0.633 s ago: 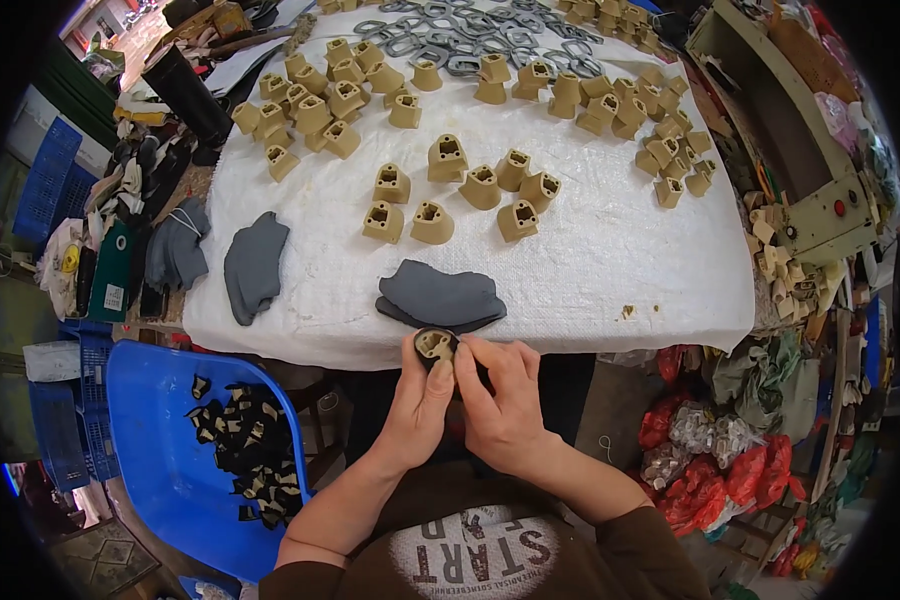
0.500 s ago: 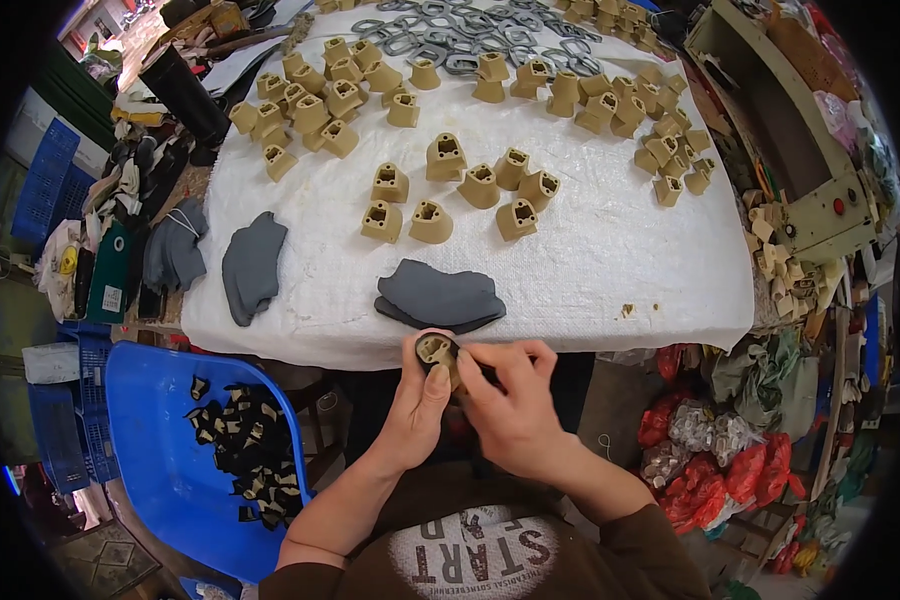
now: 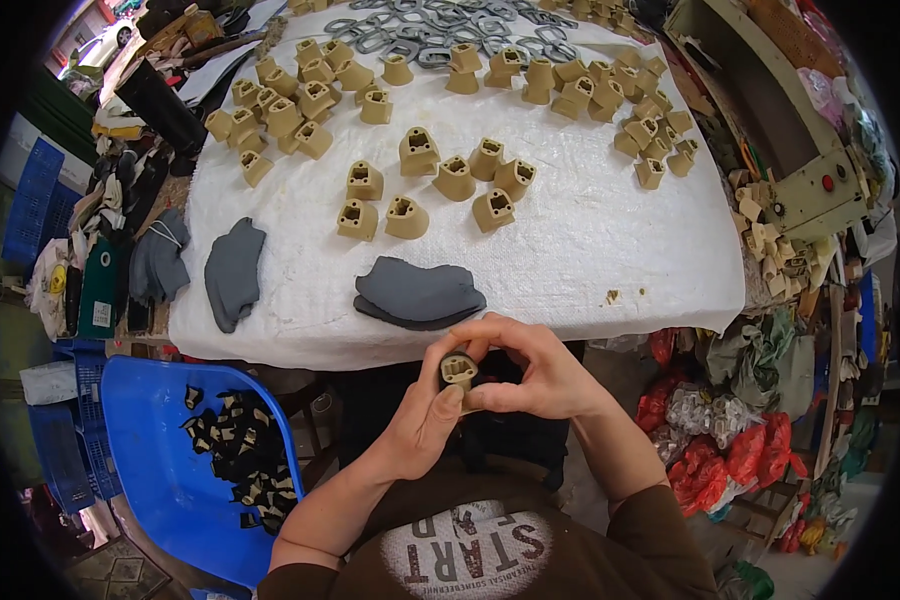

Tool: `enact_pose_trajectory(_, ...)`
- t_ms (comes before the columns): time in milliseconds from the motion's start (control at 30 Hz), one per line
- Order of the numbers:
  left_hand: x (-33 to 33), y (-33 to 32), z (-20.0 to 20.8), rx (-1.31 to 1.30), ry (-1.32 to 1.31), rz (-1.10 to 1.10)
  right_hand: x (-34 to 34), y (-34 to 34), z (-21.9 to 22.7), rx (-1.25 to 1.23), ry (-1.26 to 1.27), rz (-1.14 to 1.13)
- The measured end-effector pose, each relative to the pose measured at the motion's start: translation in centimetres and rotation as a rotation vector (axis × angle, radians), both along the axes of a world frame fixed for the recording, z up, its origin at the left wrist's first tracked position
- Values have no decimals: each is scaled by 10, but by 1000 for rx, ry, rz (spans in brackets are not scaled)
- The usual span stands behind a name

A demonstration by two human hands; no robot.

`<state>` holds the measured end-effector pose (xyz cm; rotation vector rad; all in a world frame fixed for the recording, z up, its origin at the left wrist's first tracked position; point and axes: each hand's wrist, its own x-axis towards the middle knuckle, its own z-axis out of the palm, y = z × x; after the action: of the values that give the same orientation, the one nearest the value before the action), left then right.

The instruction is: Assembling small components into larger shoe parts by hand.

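Note:
Just off the table's near edge, a tan shoe heel (image 3: 458, 369) with a dark covering around its rim sits between my two hands. My left hand (image 3: 417, 425) grips it from the left, thumb pressed on its near side. Coming from the right, my right hand (image 3: 542, 372) curls its fingers over the far side of the heel, with the thumb below. The fingers hide much of the covering. Right beyond my hands lies a small stack of dark grey curved pieces (image 3: 420, 293). Several bare tan heels (image 3: 455, 178) stand on the white-covered table (image 3: 570, 255).
More grey pieces (image 3: 234, 275) and a tied bundle (image 3: 160, 255) lie at left. A blue tub (image 3: 150, 490) holds several dark-covered heels (image 3: 235, 430). Further heels (image 3: 310, 98) and grey ring-shaped parts (image 3: 470, 22) cover the far table. Red bags (image 3: 700, 475) sit at lower right.
My right fingers have moved from the heel's right side up around its far side. The heel is slightly lower and further right in view. The whole table view has shifted a little left.

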<state>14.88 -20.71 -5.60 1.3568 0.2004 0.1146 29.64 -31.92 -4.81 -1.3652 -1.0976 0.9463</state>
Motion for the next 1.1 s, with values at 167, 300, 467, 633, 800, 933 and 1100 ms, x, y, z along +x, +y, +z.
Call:
enact_pose_trajectory(167, 7, -8, -4, -16, -4, 20, -2, 3, -7, -142, -109, -127)
enact_pose_trajectory(300, 0, 0, -6, -86, 17, -10, -5, 9, 1, -120, -155, -142)
enact_pose_trajectory(467, -4, 8, -2, -599, 15, 76, 7, 0, 6, 214, -359, -118)
enact_pose_trajectory(633, 0, 0, 7, -813, 198, 106, -11, 3, 0, 287, -569, -103)
enact_pose_trajectory(800, -3, -3, 5, -858, 200, 93, -18, 4, -2, 311, -647, -141)
enact_pose_trajectory(933, -2, -5, -4, -688, 100, 28, -13, -1, -16, 370, 30, -43)
enact_pose_trajectory(1100, 2, 24, -2, -3, 7, -147, -2, -2, -3, 99, 26, -12)
